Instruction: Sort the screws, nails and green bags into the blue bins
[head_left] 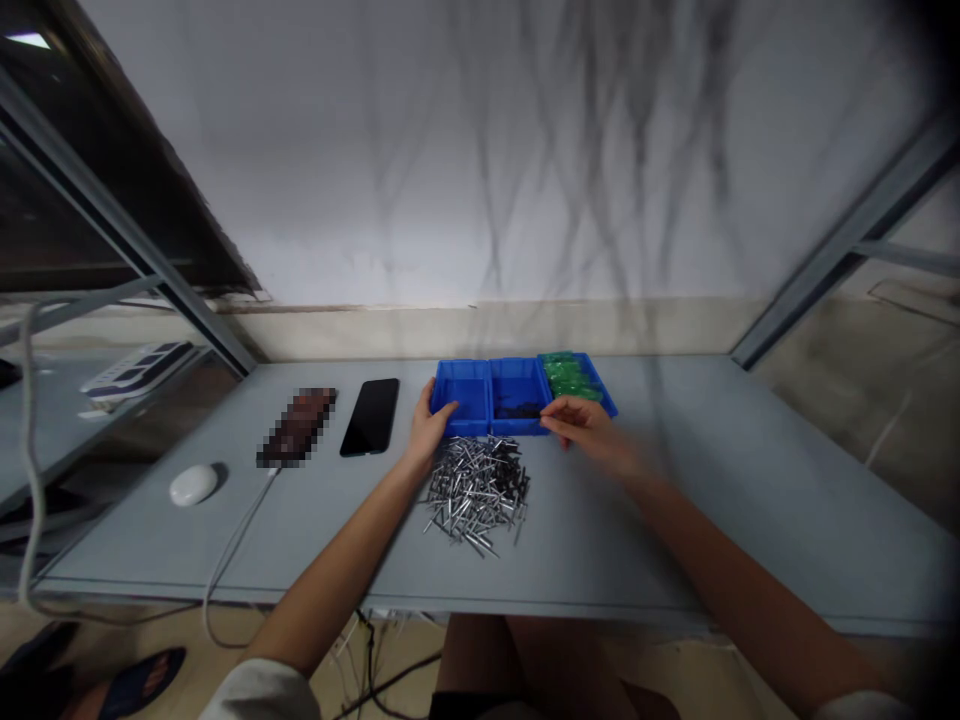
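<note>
Grey tabletop (675,540), seen from the head camera. Three blue plastic bins stand side by side at the far side of the table, touching one another. The left bin (465,385) shows no contents from this angle. The middle bin (517,375) holds dark small pieces (517,410) in a low heap against its near wall. The right bin (581,385) is filled with green items (571,378), type not resolved.

Left hand (429,425): clasps the near-left corner of the left bin, thumb up along the side wall, fingers bent across the near wall. Not spread.

Right hand (585,428): reaches in from the right, fingers and thumb drawn close together at the near rim of the middle bin, fingertips (546,421) just beside the dark small pieces. Whether anything is pinched: cannot tell.

A loose pile of silver and black metal pins (476,490) lies on the table directly nearer than the bins, between the two hands and just below them, pins crossing at random.

Left of the hands: a black smartphone (370,417), a second phone with a pixelated screen (296,428) and a white mouse (193,485), its white cable (232,560) running off the near edge. A power strip (139,372) sits on a lower shelf further left.
</note>
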